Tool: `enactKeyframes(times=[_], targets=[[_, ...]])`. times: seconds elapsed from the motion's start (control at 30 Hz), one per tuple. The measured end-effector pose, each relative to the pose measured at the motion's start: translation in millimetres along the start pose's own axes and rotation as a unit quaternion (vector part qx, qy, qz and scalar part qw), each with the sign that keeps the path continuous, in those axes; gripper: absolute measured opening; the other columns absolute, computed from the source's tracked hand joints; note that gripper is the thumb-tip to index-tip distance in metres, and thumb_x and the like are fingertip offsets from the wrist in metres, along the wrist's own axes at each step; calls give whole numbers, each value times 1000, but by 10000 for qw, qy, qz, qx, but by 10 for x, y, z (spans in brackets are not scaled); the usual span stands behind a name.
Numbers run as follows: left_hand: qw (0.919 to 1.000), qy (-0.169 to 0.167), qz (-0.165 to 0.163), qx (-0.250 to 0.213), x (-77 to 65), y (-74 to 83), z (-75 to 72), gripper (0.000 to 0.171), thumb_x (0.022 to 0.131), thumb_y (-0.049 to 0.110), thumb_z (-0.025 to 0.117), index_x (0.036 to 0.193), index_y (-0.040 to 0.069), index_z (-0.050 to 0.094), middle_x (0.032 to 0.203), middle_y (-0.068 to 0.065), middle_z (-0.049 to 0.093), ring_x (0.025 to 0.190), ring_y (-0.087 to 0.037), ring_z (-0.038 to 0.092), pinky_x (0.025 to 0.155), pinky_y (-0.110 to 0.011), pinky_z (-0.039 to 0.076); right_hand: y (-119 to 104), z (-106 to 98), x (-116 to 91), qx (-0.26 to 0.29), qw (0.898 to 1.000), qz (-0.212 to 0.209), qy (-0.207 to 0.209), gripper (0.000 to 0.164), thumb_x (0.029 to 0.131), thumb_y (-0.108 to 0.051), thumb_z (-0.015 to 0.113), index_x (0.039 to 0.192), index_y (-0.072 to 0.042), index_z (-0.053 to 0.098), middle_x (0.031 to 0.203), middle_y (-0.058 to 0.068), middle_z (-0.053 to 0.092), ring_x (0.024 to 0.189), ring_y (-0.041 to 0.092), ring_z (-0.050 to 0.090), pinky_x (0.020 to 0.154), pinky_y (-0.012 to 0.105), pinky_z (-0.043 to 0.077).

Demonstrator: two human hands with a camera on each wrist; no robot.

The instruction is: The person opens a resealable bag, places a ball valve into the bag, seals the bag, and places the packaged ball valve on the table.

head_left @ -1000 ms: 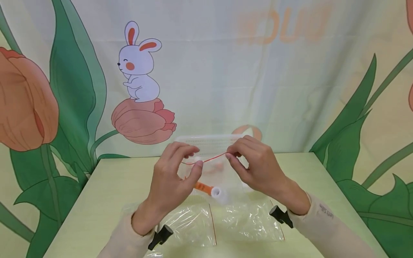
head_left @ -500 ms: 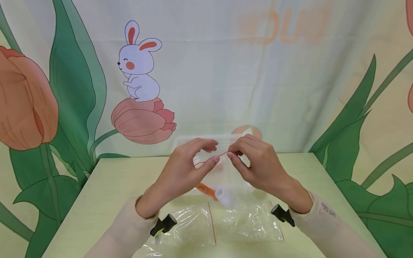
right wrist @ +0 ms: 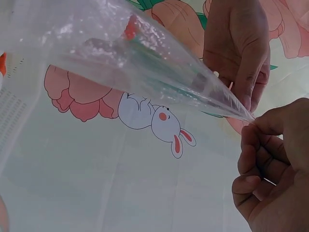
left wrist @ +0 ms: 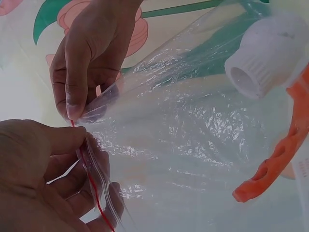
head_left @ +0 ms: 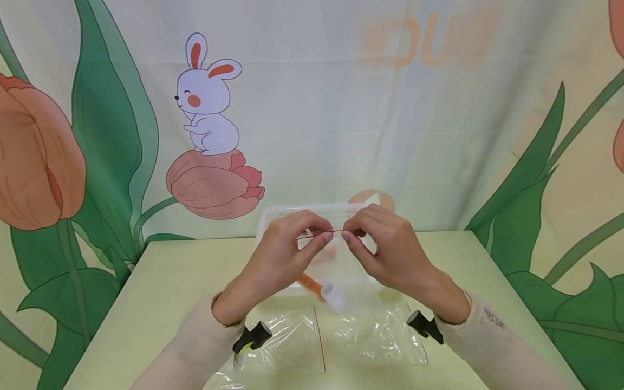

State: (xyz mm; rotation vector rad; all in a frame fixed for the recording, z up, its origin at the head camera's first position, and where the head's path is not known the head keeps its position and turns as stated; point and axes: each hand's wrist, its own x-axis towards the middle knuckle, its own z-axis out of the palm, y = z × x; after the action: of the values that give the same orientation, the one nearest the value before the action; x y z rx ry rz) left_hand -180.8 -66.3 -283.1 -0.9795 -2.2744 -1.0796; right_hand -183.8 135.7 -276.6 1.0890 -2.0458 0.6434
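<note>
Both hands pinch the red-lined mouth of a clear zip bag. My left hand holds the red line between thumb and forefinger, its fingers behind the film. Close beside it, my right hand pinches the mouth's corner, fingers curled. Below the hands hangs the bag, where a white rounded piece with a ribbed hollow neck and an orange strip with hollows show through the plastic. In the right wrist view the film stretches taut to the fingertips.
A white perforated basket stands behind the hands at the table's back edge. Two flat clear zip bags with red lines lie near the front of the pale green table. A printed cloth hangs behind.
My left hand has slid right along the red line toward my right hand, and its thumb and forefinger have closed together on the mouth. The right hand has barely moved.
</note>
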Motion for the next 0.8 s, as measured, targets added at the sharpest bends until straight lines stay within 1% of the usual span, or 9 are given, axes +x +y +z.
enactKeyframes(times=[0.13, 0.27, 0.57, 0.67, 0.8], targets=[[9999, -67, 51, -98, 15, 7, 22, 4, 89, 18, 63, 92, 15, 64, 85, 8, 63, 80, -3, 57, 75, -22, 48, 1, -12, -5, 2, 10000, 36, 8, 6, 87, -13, 60, 81, -12, 62, 74, -6, 60, 72, 6, 54, 65, 21, 47], [9998, -80, 119, -164, 25, 8, 46, 5, 89, 18, 62, 91, 14, 64, 85, 7, 62, 79, -4, 55, 75, -24, 49, 2, -20, -14, 17, 10000, 44, 23, 5, 86, -13, 60, 81, -13, 62, 74, -7, 60, 72, 5, 54, 65, 22, 48], [9997, -62, 223, -44, 14, 24, 82, 5, 91, 15, 59, 90, 11, 61, 82, 4, 59, 77, -5, 55, 74, -26, 50, 3, -13, -33, 58, 9999, 81, 42, 6, 87, -14, 60, 81, -12, 62, 74, -6, 59, 72, 6, 54, 65, 21, 47], [9997, -55, 209, -64, 13, 24, 83, 5, 90, 16, 60, 90, 12, 61, 82, 5, 59, 76, -4, 54, 74, -25, 51, 11, -19, -40, 44, 9999, 77, 59, 6, 87, -14, 61, 81, -12, 62, 74, -6, 59, 71, 6, 54, 65, 20, 47], [9999, -103, 100, -78, -9, 1, 77, 4, 90, 16, 60, 91, 13, 62, 83, 6, 60, 77, -4, 55, 75, -25, 51, 16, -26, -47, 14, 9999, 93, 66, 6, 86, -13, 61, 81, -12, 62, 74, -6, 59, 72, 6, 54, 66, 20, 46]])
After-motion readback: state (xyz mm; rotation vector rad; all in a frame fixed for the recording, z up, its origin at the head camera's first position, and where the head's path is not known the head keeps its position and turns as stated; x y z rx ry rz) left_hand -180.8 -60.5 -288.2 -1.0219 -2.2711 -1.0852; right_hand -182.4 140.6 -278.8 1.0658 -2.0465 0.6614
